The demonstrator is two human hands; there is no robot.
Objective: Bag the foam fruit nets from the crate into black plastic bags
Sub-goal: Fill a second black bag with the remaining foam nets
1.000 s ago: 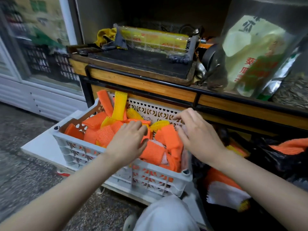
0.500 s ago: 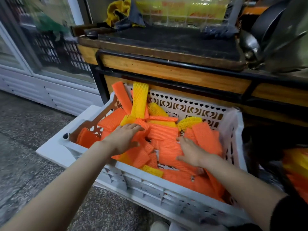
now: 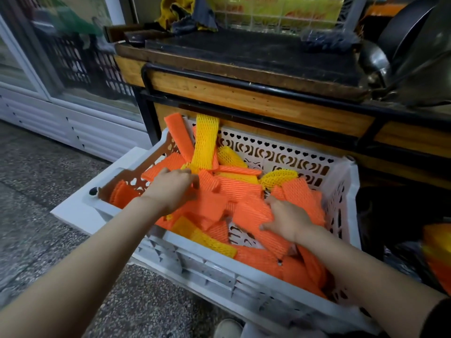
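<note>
Foam nets (image 3: 240,191) are filling the crate (image 3: 219,272); the left hand (image 3: 170,189) is clutching orange ones, the right hand (image 3: 290,222) is pressing among them, grip impossible to tell.

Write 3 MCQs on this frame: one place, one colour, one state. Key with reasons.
1. Where is the long yellow net?
A. flat on the floor
B. leaning on the back wall of the crate
C. on the wooden counter

2. What colour are most of the nets in the crate?
A. orange
B. green
C. white

3. What are the left hand and right hand doing?
A. both holding a black bag
B. both hanging clear of the crate
C. both down on the nets inside the crate

Key:
1 B: it stands tilted against the perforated back wall, with its top above the rim.
2 A: orange pieces fill the pile, with only a few yellow ones among them.
3 C: both hands touch the pile inside the crate walls, and neither holds a bag.
</note>
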